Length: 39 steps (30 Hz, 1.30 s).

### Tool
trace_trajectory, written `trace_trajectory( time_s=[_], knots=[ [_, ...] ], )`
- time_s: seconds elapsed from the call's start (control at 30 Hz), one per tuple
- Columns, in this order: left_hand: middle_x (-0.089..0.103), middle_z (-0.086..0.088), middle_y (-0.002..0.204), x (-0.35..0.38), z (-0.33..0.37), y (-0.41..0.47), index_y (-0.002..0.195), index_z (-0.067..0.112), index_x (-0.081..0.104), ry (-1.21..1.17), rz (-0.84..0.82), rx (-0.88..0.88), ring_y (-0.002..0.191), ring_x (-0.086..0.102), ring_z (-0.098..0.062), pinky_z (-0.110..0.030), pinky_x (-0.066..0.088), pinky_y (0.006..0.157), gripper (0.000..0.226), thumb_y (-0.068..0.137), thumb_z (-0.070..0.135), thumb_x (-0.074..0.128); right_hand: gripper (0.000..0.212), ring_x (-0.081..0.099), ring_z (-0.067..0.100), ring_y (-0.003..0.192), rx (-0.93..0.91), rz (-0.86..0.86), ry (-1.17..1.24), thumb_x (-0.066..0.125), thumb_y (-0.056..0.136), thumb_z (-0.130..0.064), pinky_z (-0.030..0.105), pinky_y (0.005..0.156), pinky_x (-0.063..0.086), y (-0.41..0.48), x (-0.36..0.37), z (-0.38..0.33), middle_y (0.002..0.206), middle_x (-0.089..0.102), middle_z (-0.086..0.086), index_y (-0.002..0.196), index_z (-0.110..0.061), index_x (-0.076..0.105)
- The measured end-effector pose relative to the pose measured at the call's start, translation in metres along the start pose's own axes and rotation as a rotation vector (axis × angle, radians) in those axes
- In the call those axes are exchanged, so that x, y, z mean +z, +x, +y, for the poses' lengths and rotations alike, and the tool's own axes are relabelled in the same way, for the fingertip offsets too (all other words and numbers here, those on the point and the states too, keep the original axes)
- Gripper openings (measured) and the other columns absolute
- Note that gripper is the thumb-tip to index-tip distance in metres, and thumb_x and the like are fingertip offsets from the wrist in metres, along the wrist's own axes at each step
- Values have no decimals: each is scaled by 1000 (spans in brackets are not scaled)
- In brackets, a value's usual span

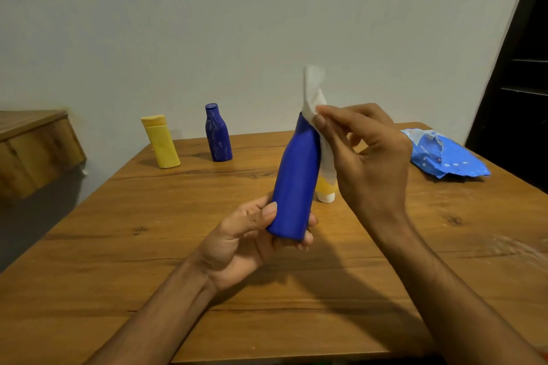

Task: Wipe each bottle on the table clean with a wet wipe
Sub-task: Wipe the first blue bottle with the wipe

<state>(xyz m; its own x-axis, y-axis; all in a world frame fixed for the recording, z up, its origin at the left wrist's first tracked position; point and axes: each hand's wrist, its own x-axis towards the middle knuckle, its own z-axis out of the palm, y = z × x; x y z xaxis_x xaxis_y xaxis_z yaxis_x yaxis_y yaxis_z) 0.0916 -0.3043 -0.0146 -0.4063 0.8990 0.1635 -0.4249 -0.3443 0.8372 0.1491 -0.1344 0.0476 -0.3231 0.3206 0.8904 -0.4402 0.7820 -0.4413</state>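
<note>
Blue bottle [293, 178], held by its base in my left grip [246, 243] above the tabletop [148, 261], gets its neck wiped: my right grip [370, 163] pinches the wet wipe [311, 89] there. Next, likely, the body.

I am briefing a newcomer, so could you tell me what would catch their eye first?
The blue bottle held up at centre, the left hand gripping its base while the right hand pinches a white wet wipe at its top. Behind stand a yellow bottle and a scuffed dark-blue bottle; a blue wipe pack lies far right.
</note>
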Motion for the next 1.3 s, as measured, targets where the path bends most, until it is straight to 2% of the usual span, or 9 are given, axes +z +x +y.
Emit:
trace_trajectory(
  time_s=[0.13,0.23,0.37,0.47,0.63,0.77,0.87,1.07,1.3],
  knots=[
    [61,-25,113,-3,0,-2,132,1,56,-90,1,19,98,63,-33,-42,53,91,56,82,16,75,22,67,11,91,234,-13,286,67,88,-16,24,74,56,-14,8,-2,96,71,-3,109,-9,70],
    [59,-25,115,-6,3,-2,135,1,52,-125,1,37,101,61,-34,-42,52,94,57,84,15,73,22,69,10,92,363,-73,420,68,85,-16,24,76,57,-20,9,-6,96,73,-2,106,-8,71],
    [60,-24,114,-5,1,-1,133,2,55,-114,11,20,100,62,-33,-42,53,92,56,83,16,74,21,70,9,89,496,-64,499,68,85,-22,25,74,57,-11,8,-5,92,74,-5,104,-13,71],
    [62,-24,113,-4,-1,-1,131,3,57,-92,-2,20,100,63,-33,-42,53,92,52,83,15,74,19,69,10,90,511,-54,494,65,87,-24,28,74,57,-8,9,-5,93,73,-5,104,-16,69],
    [60,-24,113,-5,-1,-1,132,2,56,-104,-1,55,100,62,-34,-41,53,91,54,82,15,74,14,69,8,86,453,-129,510,67,84,-23,20,70,55,-4,9,-11,89,72,-6,97,-20,68],
    [61,-24,113,-5,-2,1,131,2,56,-110,0,62,100,63,-33,-41,53,90,53,83,16,74,14,70,11,87,460,-160,520,70,82,-23,27,74,58,1,5,-9,89,73,-3,95,-17,71],
    [59,-25,115,-6,-2,3,133,1,54,-149,-4,87,101,62,-34,-41,53,92,51,86,15,70,16,70,11,87,455,-244,514,70,81,-22,27,74,58,1,5,-8,90,73,-2,96,-16,71],
    [58,-26,118,-8,-1,4,138,0,47,-158,-24,95,105,61,-35,-41,51,96,52,91,14,64,15,70,9,88,450,-246,515,69,84,-19,26,75,58,-2,3,-7,92,74,-5,99,-19,71],
    [59,-24,117,-9,-1,6,135,0,51,-161,1,135,104,61,-34,-40,53,93,52,89,19,68,12,69,6,86,434,-315,450,71,82,-21,21,71,57,-5,0,-7,88,73,-11,93,-25,70]
  ],
)
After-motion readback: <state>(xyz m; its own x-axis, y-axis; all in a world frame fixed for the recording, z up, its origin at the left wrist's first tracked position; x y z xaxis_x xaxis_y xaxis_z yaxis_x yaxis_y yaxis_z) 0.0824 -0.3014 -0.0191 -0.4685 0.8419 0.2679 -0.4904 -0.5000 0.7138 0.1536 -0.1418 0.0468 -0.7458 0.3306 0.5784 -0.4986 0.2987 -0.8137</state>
